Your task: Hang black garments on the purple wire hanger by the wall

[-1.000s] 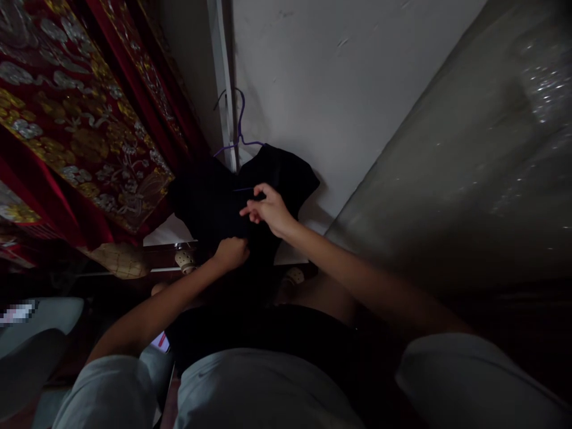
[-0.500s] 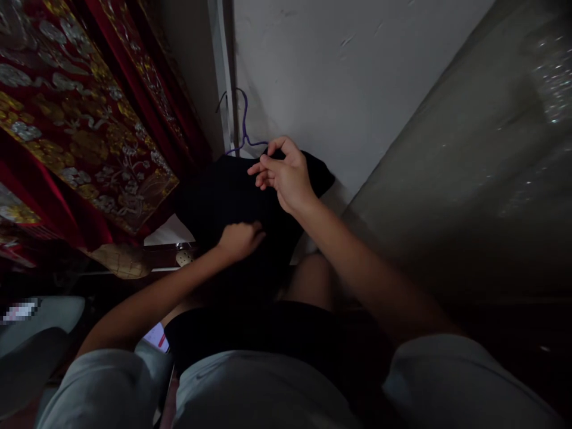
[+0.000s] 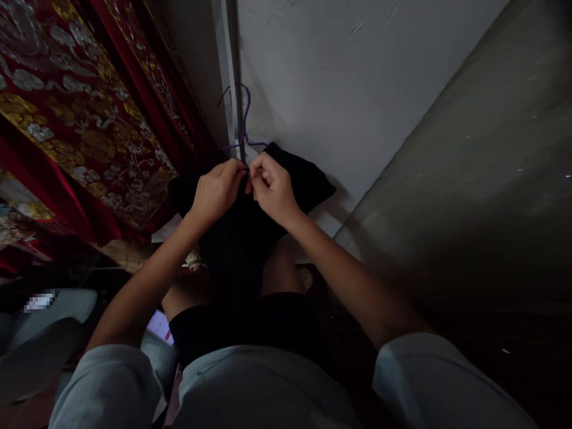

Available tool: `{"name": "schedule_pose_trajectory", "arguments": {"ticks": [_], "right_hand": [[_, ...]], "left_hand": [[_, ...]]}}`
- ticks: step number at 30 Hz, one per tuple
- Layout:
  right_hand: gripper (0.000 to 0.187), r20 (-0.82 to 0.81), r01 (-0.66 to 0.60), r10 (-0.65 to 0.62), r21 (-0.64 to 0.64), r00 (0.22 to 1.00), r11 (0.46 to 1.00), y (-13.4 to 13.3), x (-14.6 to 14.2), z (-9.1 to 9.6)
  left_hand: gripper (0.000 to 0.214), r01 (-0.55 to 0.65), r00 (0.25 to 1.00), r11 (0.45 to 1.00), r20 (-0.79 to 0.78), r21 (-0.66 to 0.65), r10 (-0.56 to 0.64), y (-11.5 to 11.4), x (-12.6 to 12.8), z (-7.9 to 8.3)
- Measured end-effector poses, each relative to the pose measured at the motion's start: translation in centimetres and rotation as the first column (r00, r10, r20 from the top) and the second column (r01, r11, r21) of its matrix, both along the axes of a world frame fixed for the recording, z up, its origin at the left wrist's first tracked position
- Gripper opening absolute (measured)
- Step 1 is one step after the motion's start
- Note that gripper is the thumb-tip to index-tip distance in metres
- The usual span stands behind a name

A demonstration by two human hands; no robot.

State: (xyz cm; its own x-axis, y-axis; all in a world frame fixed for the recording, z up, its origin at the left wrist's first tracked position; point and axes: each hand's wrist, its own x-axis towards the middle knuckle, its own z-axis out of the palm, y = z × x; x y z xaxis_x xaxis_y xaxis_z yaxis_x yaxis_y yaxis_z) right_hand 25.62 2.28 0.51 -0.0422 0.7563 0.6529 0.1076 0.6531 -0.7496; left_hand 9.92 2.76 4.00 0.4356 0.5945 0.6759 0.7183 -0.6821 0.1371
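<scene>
A black garment (image 3: 308, 179) hangs on a purple wire hanger (image 3: 244, 122) whose hook is caught on a white vertical frame (image 3: 227, 77) against the pale wall. My left hand (image 3: 218, 192) and my right hand (image 3: 272, 187) meet at the garment's neck, just below the hanger's hook. Both have their fingers curled and pinched on the dark cloth there, knuckle to knuckle. The lower part of the garment drops down between my forearms into shadow.
A red cloth with gold and silver embroidery (image 3: 75, 113) hangs at the left. A large grey surface (image 3: 469, 179) slants along the right. Pale sandals (image 3: 194, 259) lie on the dark floor below. A grey seat (image 3: 49, 333) is at the lower left.
My left hand has risen from the garment's middle to its neck. My right hand has closed and come down beside it, so both now grip the collar area.
</scene>
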Motion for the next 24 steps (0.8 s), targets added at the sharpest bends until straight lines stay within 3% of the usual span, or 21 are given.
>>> {"name": "schedule_pose_trajectory", "arguments": {"ticks": [3,6,8,9,11,12,14,16,18,19,21,24], "right_hand": [[0.014,0.142,0.113,-0.106,-0.042,0.984,0.993,0.9,-1.2,-3.2],[0.018,0.295,0.094,-0.05,-0.136,0.954,0.986,0.9,-1.6,-6.7],[0.017,0.335,0.033,0.028,-0.174,0.942,0.984,0.5,-1.4,-8.2],[0.016,0.327,0.001,0.061,-0.188,0.943,0.982,0.2,-1.1,-8.5],[0.015,0.269,-0.047,0.108,-0.226,0.957,0.973,-0.2,-0.6,-8.7],[0.015,0.234,-0.067,0.129,-0.258,0.964,0.964,-0.4,-0.3,-8.6],[0.018,0.175,-0.097,0.165,-0.344,0.971,0.934,-0.6,0.2,-8.2],[0.027,0.156,-0.115,0.198,-0.425,0.968,0.898,-0.6,0.7,-8.0],[0.036,0.17,-0.112,0.214,-0.47,0.962,0.875,-0.5,1.3,-7.9],[0.04,0.185,-0.099,0.213,-0.486,0.959,0.868,-0.3,1.5,-7.9],[0.048,0.213,-0.057,0.198,-0.531,0.957,0.845,0.0,2.0,-7.8],[0.058,0.239,0.01,0.19,-0.647,0.952,0.763,0.2,2.6,-7.6]], "left_hand": [[0.02,-0.048,0.935,0.997,0.354,0.055,0.025,0.8,-1.8,0.4],[0.02,-0.253,0.665,0.966,0.736,0.061,0.128,2.8,-5.9,0.6],[0.023,-0.329,0.454,0.943,0.868,-0.047,0.202,4.4,-8.9,-0.2],[0.027,-0.309,0.363,0.94,0.895,-0.146,0.258,5.0,-10.2,-1.1],[0.032,-0.193,0.271,0.921,0.884,-0.337,0.381,5.3,-11.7,-3.7],[0.032,-0.149,0.274,0.904,0.861,-0.402,0.428,5.0,-12.0,-5.3],[0.026,-0.14,0.385,0.877,0.791,-0.459,0.475,3.3,-11.9,-8.7],[0.018,-0.199,0.709,0.833,0.511,-0.516,0.486,0.9,-11.5,-11.5],[0.017,-0.238,0.917,0.789,0.137,-0.567,0.376,-1.0,-11.4,-13.0],[0.02,-0.265,0.951,0.773,-0.023,-0.576,0.308,-1.7,-11.4,-13.2],[0.025,-0.317,0.947,0.76,-0.231,-0.567,0.222,-2.2,-11.5,-12.9],[0.018,-0.335,0.924,0.735,-0.36,-0.589,0.133,-2.0,-11.3,-11.7]]}}
